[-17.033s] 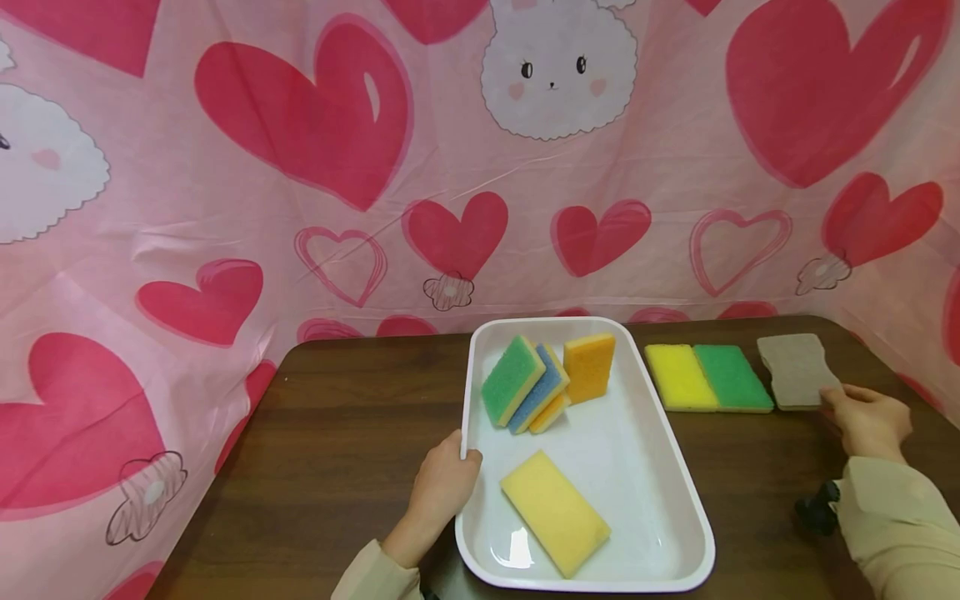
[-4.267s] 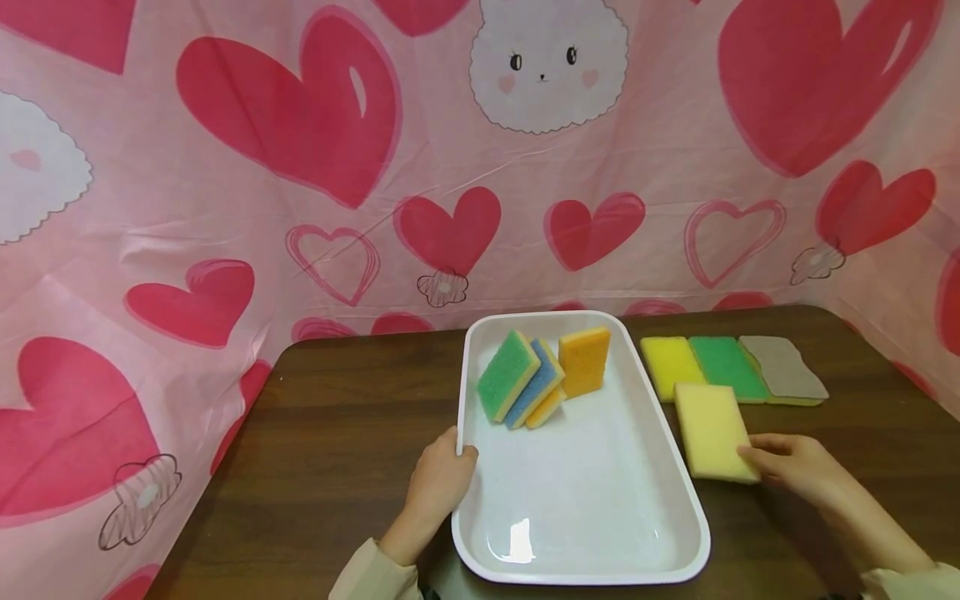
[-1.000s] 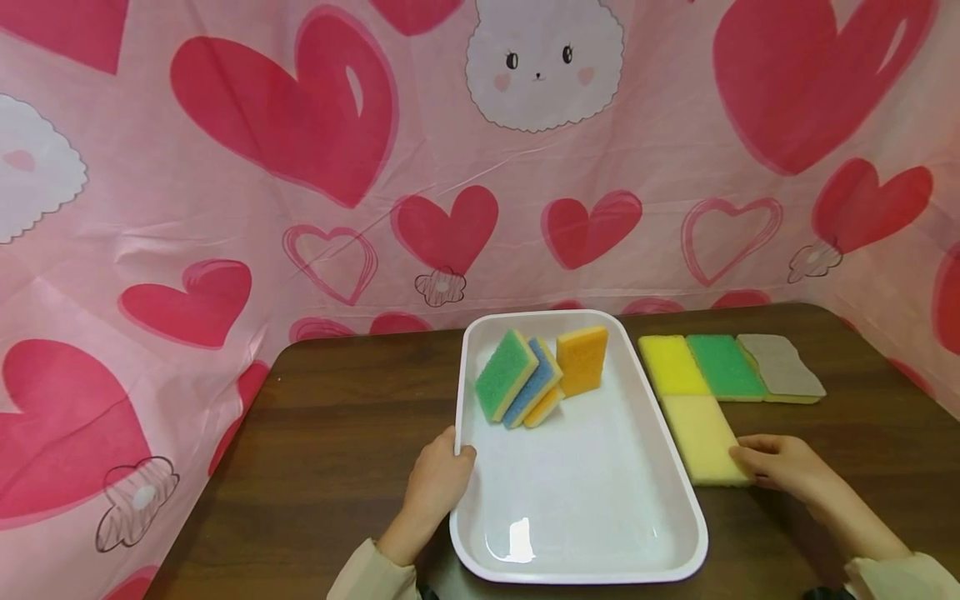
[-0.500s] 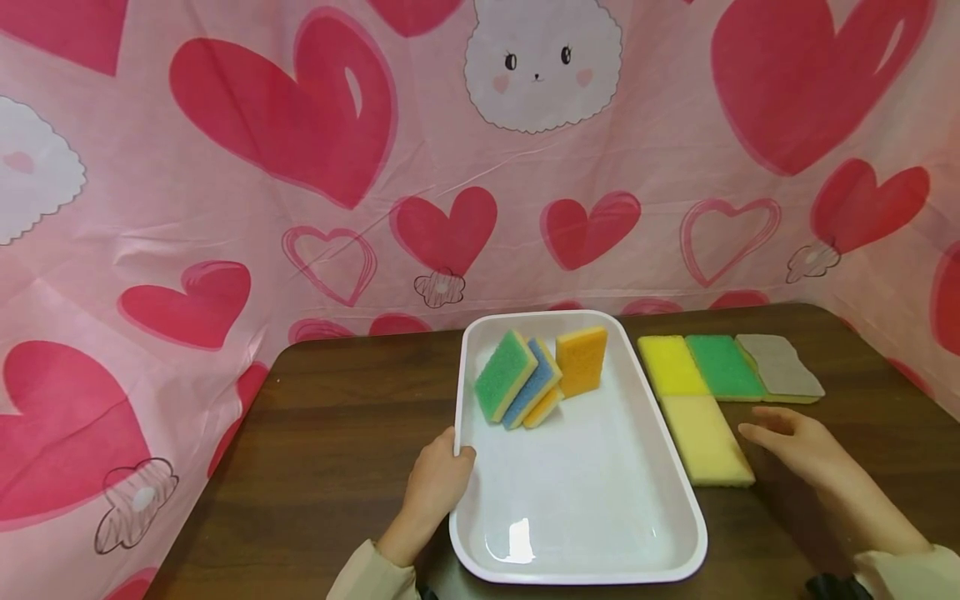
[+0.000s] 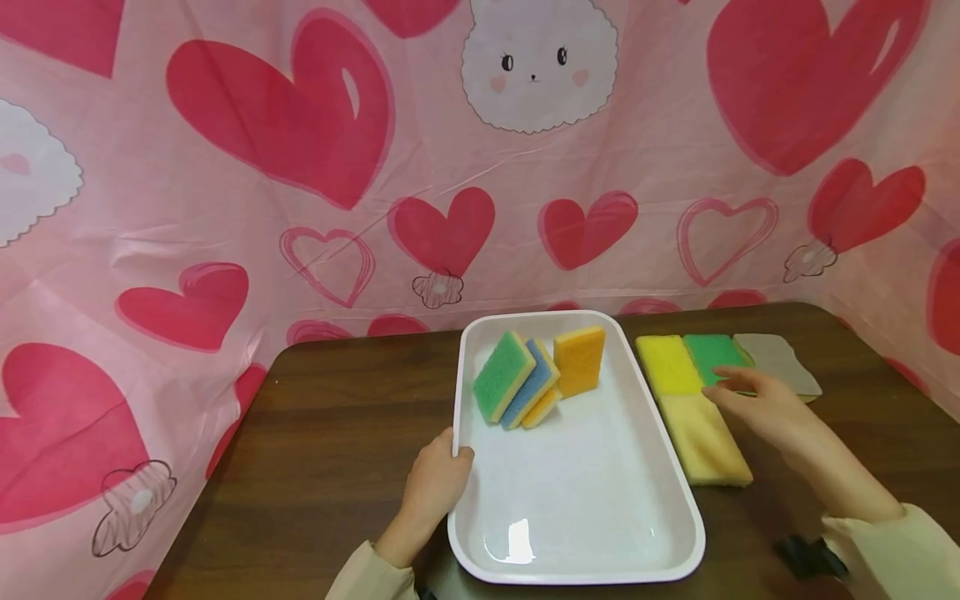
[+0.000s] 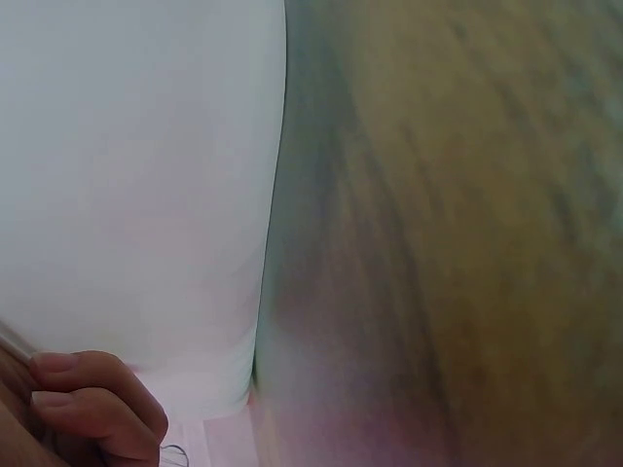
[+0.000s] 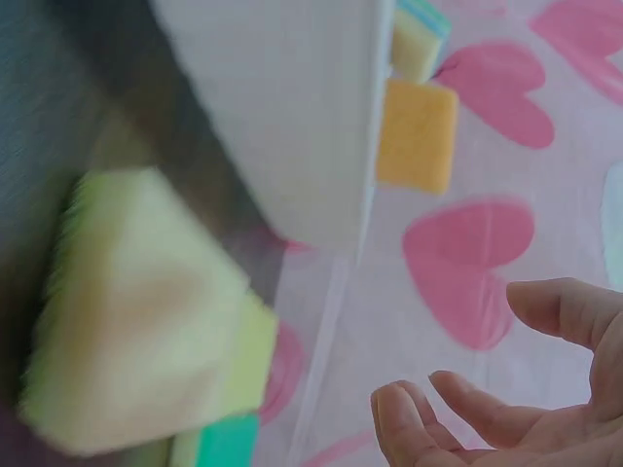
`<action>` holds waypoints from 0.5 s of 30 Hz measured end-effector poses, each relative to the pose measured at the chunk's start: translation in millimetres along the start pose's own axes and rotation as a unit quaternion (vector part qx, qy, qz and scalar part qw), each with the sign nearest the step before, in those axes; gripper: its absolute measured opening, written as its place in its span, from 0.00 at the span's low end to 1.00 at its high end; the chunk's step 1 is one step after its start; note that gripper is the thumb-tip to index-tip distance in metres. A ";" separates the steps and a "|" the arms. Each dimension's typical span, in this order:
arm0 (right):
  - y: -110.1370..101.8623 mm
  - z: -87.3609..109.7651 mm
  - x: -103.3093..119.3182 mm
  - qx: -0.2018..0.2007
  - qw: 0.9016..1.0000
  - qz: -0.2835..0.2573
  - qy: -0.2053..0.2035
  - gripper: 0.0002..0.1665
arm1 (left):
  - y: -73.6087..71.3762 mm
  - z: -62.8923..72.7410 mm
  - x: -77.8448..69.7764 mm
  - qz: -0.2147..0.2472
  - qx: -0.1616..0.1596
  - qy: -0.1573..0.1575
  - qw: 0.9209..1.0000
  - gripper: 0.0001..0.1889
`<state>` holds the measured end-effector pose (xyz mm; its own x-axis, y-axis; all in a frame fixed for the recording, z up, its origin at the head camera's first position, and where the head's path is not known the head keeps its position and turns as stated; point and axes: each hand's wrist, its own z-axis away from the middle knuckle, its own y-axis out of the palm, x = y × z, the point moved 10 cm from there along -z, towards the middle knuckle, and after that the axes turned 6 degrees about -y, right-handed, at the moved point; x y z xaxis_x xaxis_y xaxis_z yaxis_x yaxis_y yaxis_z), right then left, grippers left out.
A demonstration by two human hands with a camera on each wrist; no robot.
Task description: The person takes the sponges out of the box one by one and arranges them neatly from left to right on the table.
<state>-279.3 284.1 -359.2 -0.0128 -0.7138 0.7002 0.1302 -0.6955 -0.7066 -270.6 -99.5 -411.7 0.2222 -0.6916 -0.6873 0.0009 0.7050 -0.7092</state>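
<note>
Nearest is a white tray (image 5: 577, 508), its left rim gripped by the left hand (image 5: 437, 479). Just right lies a pale yellow sponge (image 5: 708, 450), the right hand (image 5: 767, 407) hovering over its far end, thumb and fingers parted. Farther back, the tray holds a leaning green sponge (image 5: 501, 379), blue sponge (image 5: 531, 387) and small orange sponge (image 5: 542, 408), plus an upright orange sponge (image 5: 579, 362); outside, a bright yellow sponge (image 5: 667, 365), flat green sponge (image 5: 712, 353) and grey-topped sponge (image 5: 780, 358) form a row.
</note>
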 end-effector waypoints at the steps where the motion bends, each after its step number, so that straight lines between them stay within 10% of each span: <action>1: 1.7 -1.4 5.0 0.004 1.000 -0.005 0.001 0.40 | 0.0 0.1 0.0 0.001 0.001 0.000 1.000 0.16; 15: 25.3 -24.5 67.8 0.022 0.997 -0.070 -0.031 0.40 | -0.9 1.1 -0.6 -0.003 -0.001 -0.002 1.000 0.17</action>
<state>-301.1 216.1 -332.1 0.0273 -0.6028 0.7974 0.1742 -0.7826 -0.5976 -269.6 -99.6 -410.5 0.2262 -0.6954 -0.6821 0.0001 0.7003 -0.7138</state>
